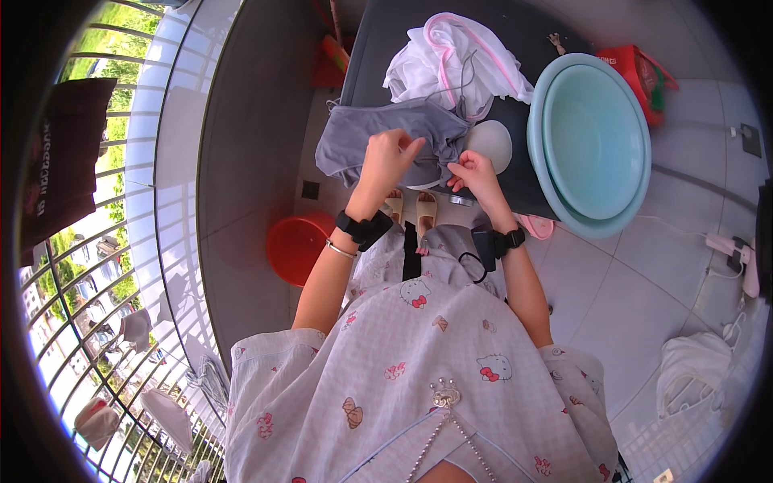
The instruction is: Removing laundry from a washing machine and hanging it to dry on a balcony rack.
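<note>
A grey garment with thin straps (362, 136) lies spread over the near edge of a dark tabletop (513, 187). Above its middle is my left hand (388, 156), fingers curled and thumb pointing right; whether it grips any cloth is hidden. My right hand (475, 173) has thumb and fingertips pinched at the garment's gathered right end. Just behind that hand, a white oval pad (494, 143) rests on the tabletop. The rim of another pale piece shows under the garment's lower edge. White cloth with pink trim (450, 63) is heaped behind the garment.
Two nested light-blue basins (595, 145) stand on the right, overhanging the table edge. A red bucket (299, 249) is on the floor at left, and a red bag (640, 81) lies beyond the basins. Barred windows (115, 241) with hanging laundry line the left side. White hangers (694, 374) are at lower right.
</note>
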`<state>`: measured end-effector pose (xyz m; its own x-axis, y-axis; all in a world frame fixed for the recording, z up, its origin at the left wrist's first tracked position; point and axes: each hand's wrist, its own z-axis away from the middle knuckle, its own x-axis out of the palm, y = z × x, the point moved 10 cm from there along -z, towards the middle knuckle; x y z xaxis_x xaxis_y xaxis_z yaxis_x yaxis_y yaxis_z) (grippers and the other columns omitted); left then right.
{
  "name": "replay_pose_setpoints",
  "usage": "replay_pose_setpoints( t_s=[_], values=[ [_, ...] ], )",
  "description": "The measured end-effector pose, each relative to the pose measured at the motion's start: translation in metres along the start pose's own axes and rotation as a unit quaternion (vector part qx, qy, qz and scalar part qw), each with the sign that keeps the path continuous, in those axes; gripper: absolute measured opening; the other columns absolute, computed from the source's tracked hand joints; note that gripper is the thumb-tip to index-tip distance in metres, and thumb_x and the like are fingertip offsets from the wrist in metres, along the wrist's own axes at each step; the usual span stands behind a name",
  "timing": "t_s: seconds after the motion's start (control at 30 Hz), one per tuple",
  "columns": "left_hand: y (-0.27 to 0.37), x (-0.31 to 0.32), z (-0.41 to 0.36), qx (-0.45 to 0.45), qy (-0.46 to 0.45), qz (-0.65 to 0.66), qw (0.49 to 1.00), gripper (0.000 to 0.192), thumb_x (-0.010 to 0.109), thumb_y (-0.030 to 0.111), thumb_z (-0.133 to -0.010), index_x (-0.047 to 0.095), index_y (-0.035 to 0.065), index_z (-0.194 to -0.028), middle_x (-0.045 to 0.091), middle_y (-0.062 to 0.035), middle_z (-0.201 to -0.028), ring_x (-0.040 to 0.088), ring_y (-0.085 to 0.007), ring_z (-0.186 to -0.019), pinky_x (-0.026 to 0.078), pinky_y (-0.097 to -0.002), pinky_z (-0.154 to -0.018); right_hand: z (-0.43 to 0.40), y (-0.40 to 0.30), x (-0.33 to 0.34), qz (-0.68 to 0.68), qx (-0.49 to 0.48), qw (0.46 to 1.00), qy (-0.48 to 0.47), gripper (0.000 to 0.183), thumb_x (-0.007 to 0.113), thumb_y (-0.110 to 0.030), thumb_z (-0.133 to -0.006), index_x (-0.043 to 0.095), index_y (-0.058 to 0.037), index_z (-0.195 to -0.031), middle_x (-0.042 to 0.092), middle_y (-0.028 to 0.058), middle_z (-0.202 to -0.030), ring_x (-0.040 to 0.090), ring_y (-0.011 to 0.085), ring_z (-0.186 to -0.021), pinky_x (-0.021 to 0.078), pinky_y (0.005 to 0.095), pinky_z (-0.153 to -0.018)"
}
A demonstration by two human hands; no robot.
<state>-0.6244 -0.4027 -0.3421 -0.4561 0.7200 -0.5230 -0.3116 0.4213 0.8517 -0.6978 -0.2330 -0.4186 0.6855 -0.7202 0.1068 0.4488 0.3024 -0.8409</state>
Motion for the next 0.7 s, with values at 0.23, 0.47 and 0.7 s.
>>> replay_pose_setpoints(
  t_s=[0.23,0.47,0.7],
  values=[
    [0.001,0.053,-0.019,-0.035,0.011,-0.077,0.996,0.030,0.065,0.029,-0.076,0.063,-0.0009,-0.074,0.060,-0.0163,-0.063,0.058,-0.0275,-0.057,0.045,-0.0351,-0.054,0.021,0.017,-0.024,-0.046,0.124,0.987,0.097,0.032,0.063,-0.028,-0.081,0.052,0.0019,-0.080,0.057,0.0100,-0.067,0.058,0.0171,-0.048,0.0452,0.0253,-0.037],
    [-0.056,0.053,-0.014,-0.185,0.006,0.213,0.959,0.028,0.062,0.025,-0.082,0.063,-0.0023,-0.073,0.054,0.0014,-0.057,0.045,-0.0052,-0.052,0.036,-0.0222,-0.048,0.017,-0.016,-0.065,0.309,0.068,0.877,0.362,0.051,0.066,-0.046,-0.066,0.063,0.0047,-0.072,0.064,0.0208,-0.079,0.063,0.0347,-0.068,0.0494,0.0422,-0.062],
    [-0.040,0.056,-0.007,-0.174,-0.051,0.333,0.925,0.012,0.063,0.014,-0.081,0.062,0.0020,-0.079,0.055,0.0045,-0.066,0.046,-0.0027,-0.056,0.037,-0.0180,-0.052,0.037,-0.052,-0.062,0.179,-0.154,0.906,0.352,0.021,0.059,-0.014,-0.065,0.059,0.0056,-0.071,0.060,0.0165,-0.064,0.057,0.0277,-0.056,0.0443,0.0375,-0.056]
  ],
)
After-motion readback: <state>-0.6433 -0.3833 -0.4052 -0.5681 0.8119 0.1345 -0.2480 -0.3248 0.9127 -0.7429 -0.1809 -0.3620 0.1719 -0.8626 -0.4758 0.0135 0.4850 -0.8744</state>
